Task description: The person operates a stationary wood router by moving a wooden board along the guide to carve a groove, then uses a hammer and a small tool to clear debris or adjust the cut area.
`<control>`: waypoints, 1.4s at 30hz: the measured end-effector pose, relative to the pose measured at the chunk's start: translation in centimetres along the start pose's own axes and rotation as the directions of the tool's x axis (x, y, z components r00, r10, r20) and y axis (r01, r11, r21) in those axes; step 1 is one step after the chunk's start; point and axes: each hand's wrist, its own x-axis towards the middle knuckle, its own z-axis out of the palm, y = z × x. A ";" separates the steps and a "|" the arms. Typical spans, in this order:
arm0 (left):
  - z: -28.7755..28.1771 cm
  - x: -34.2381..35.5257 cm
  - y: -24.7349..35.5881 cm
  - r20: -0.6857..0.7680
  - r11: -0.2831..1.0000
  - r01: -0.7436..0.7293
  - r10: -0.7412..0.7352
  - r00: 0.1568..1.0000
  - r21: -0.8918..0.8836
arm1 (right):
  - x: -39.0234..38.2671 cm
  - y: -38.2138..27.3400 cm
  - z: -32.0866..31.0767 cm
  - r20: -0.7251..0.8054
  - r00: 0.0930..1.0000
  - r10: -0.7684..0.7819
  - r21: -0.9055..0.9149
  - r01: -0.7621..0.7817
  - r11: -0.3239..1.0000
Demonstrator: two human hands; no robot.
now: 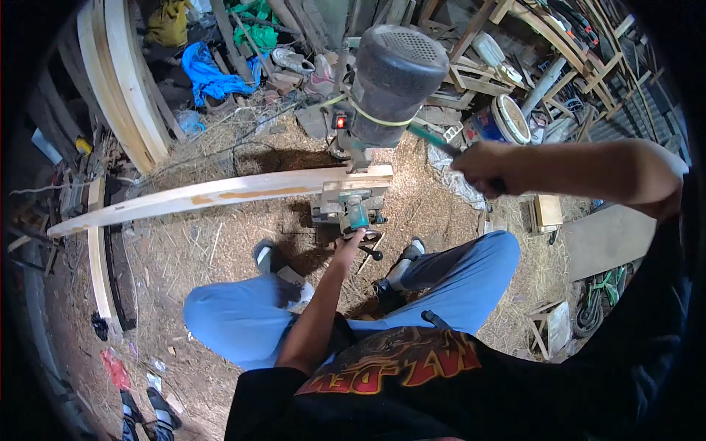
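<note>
A mortising machine or drill press with a dark motor housing (401, 70) stands upright in front of me, its red switch (340, 123) lit. My right hand (484, 169) is closed around its long green lever (434, 138), arm stretched out to the right. A long pale, slightly curved timber (243, 189) lies across under the machine head, its right end at the clamp. Below the timber, my left hand (350, 244) is closed at the black handwheel (370, 242), just under the green clamp part (357, 212). Its fingers are partly hidden.
The timber's left end rests over an upright-looking board (99, 257). Curved planks (121, 88) lean at the upper left, near a blue cloth (209, 73). A bucket (510, 119) and wood scraps stand right. Shavings cover the floor. Another person's feet (158, 411) show lower left.
</note>
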 end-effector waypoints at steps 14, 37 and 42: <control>1.5 -3.2 1.9 0.018 0.991 -0.114 0.115 0.993 -0.064 | -0.5 0.6 1.0 -0.026 0.999 0.044 0.065 -0.042 0.997; 1.4 -0.3 -3.2 -0.121 0.964 -0.263 0.256 0.959 -0.047 | 1.6 4.3 5.2 0.000 0.998 -0.055 0.120 0.054 0.991; 2.3 -5.2 3.3 -0.021 0.945 -0.288 0.288 0.957 -0.155 | 1.2 5.0 4.7 -0.007 0.996 -0.087 0.137 0.087 0.987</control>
